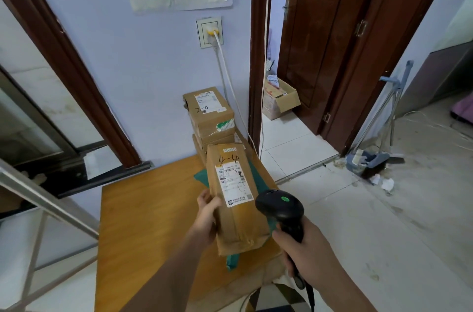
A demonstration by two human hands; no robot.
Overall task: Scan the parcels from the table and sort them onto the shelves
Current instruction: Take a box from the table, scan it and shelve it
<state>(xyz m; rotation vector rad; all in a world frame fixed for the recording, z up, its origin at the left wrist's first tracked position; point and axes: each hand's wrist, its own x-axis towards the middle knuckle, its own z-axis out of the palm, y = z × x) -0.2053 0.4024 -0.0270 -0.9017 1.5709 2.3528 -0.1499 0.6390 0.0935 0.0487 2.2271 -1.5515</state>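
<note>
Parcel held up over the surface for scanning

The left hand (207, 212) gripped the long brown parcel (234, 199) by its left edge, lifting it above the wooden surface (143, 222); the right hand (304, 253) was wrapped around the black scanner (280, 205) just beside the white label (233, 183). Marked "4-4" by hand, the taped cardboard looked stiff and probably light, since one hand carried it; holding along the long edges seemed safest, keeping the label uncovered.
</note>
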